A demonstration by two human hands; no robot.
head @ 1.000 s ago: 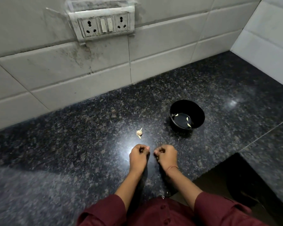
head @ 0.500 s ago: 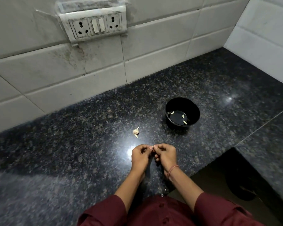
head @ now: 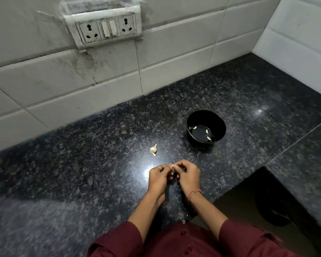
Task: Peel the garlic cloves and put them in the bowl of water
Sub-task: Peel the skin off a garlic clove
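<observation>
My left hand (head: 158,176) and my right hand (head: 186,175) meet over the dark granite counter, fingertips pinching a small garlic clove (head: 172,166) between them; only a pale sliver of it shows. A black bowl (head: 218,120) with water stands beyond my right hand, three peeled cloves (head: 208,138) floating inside. A partial garlic bulb (head: 153,149) with its stem lies on the counter just beyond my left hand, a loose bit beside it.
The granite counter (head: 82,173) runs back to a white tiled wall with a socket panel (head: 106,29). At the right the counter edge steps back, with a dark gap (head: 263,201) below. A small scrap of peel (head: 183,221) lies near my body.
My two hands have come together from slightly apart and now touch at the fingertips around the clove. The bowl and bulb have not moved on the counter; the camera shifted a little.
</observation>
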